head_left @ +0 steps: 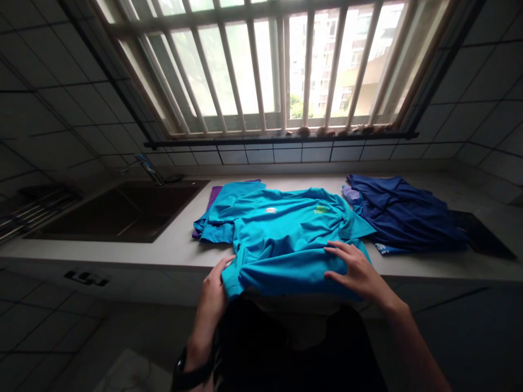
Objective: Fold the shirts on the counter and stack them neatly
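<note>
A turquoise T-shirt [281,234] lies spread on the counter with its collar toward the window and its hem drooping over the front edge. It has a small white print and a green print on the chest. My left hand [216,283] grips the shirt's lower left corner, its fingers partly hidden by the cloth. On the lower right of the shirt rests my right hand [353,269], fingers spread and holding nothing. Folded turquoise cloth [218,228] and purple cloth [214,195] show under the shirt's left side.
Dark blue clothes [402,215] are heaped on the counter's right, beside a dark flat panel [486,234]. A dark sink [163,218] with a faucet [150,170] is at left, near a metal rack [32,209]. Behind the white counter [180,247] is a barred window [265,71].
</note>
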The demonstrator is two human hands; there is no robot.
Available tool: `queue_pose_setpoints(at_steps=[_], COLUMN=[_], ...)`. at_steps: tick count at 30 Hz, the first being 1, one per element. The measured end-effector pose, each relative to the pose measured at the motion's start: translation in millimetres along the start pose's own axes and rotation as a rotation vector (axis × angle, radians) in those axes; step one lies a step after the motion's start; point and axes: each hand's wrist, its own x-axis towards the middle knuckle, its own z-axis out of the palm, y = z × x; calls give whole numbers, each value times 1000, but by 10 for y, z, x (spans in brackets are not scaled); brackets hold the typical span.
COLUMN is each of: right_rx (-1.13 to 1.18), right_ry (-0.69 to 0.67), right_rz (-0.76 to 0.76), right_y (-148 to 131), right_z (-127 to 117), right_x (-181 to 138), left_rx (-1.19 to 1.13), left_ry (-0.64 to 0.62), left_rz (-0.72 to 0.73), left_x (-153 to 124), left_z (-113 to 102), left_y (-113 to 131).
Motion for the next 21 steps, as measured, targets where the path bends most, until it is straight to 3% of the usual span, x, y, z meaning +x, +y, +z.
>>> queue_pose_setpoints(at_steps=[3, 7, 13, 15, 17, 19, 21], right_rx=[-22, 48, 101, 139, 155, 75, -101], right_ry=[-64, -10, -42, -145, -138, 42, 219], right_rz=[-70, -48, 63, 66, 88, 190, 386], right_y=[47, 117, 172, 166, 178, 222, 287], right_z=[-33, -108, -567, -696, -751, -733, -678], right_x=[-119, -166, -354, -377, -292, -93, 179], left_rx=[-7, 41, 243, 317, 369, 377, 396], left_ry=[-59, -145, -269, -204, -23, 106, 72], left_rz=[-36, -21, -2, -11, 5, 109, 255], left_x=[48, 26, -50, -31, 21, 108, 230], left_z=[-10, -23, -109, -106, -54, 49, 175], left_y=[-68, -59, -222, -245, -185, -48, 124])
